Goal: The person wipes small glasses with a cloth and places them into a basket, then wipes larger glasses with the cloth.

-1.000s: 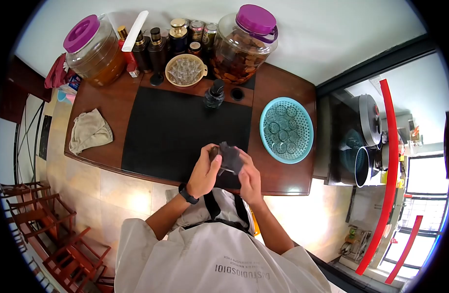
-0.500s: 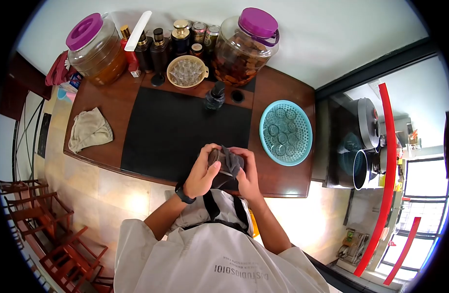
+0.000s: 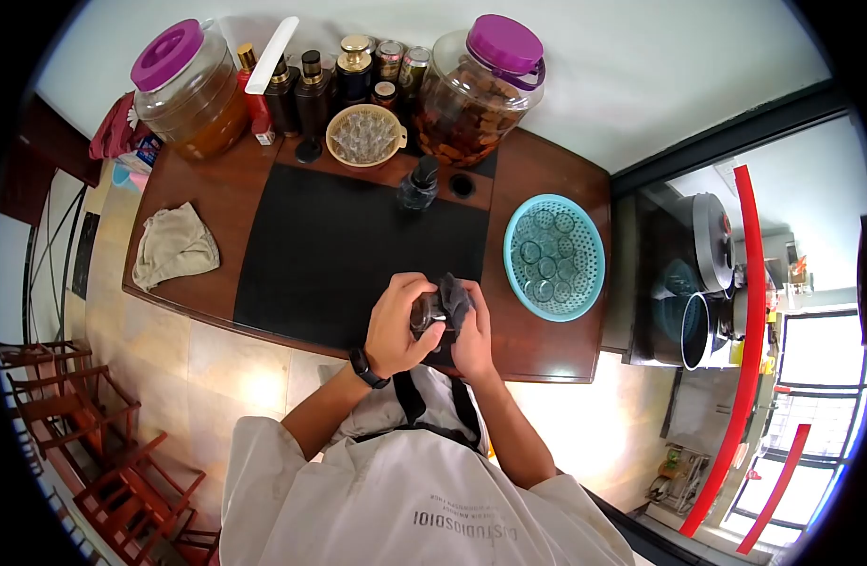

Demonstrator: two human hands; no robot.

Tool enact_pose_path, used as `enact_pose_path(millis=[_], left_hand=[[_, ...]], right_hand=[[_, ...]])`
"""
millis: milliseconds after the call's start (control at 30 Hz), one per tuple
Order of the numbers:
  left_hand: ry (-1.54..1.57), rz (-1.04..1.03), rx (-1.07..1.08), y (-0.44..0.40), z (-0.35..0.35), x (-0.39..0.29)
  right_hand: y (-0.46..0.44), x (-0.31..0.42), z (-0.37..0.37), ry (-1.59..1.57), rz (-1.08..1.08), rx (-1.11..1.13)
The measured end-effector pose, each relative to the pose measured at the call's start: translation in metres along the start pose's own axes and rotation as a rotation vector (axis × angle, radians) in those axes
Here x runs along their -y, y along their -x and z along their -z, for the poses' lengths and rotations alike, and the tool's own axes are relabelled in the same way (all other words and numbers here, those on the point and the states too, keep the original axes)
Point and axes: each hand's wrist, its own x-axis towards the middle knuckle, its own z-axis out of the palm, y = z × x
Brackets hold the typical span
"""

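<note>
My left hand (image 3: 398,325) is wrapped round a small clear glass (image 3: 424,313) above the front edge of the black mat (image 3: 339,245). Bunched in my right hand (image 3: 473,344) is a dark grey cloth (image 3: 455,300), pressed against the right side of the glass. Behind my hands a dark glass bottle (image 3: 419,185) stands upright near the mat's back edge. To the right, a light-blue perforated basket (image 3: 596,259) holds several clear glasses. A beige cloth (image 3: 176,247) lies crumpled on the left of the table.
Two large jars with purple lids, the left jar (image 3: 196,104) and the right jar (image 3: 471,99), stand at the back. Between them are bottles, cans and a small woven basket (image 3: 402,140) of little glasses. Wooden chairs (image 3: 70,406) stand at lower left.
The dark cloth has shifted from across the front of the glass to its right side, and more of the glass shows. My left hand has turned round it.
</note>
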Motion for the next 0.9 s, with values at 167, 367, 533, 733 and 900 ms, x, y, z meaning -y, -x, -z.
enact_pose_path(millis=[167,367,533,733,900], left_hand=[[0.003,0.108,-0.036,-0.012,0.004,-0.005],[0.228,0.419,0.126,-0.013,0.001,0.010],[0.363,0.531,0.320,-0.009,0.002,0.019],[0.081,0.256,0.034,-0.008,-0.003,-0.009],[-0.218,-0.199,-0.076,-0.011,0.002,0.006]], right_hand=[[0.006,0.009,-0.007,0.326,0.304,-0.123],[0.009,0.006,-0.002,0.633,0.757,-0.143],[-0.002,0.003,0.012,0.723,0.943,-0.014],[-0.004,0.011,0.001,0.422,0.689,-0.067],[-0.002,0.014,-0.012,0.008,-0.013,-0.142]])
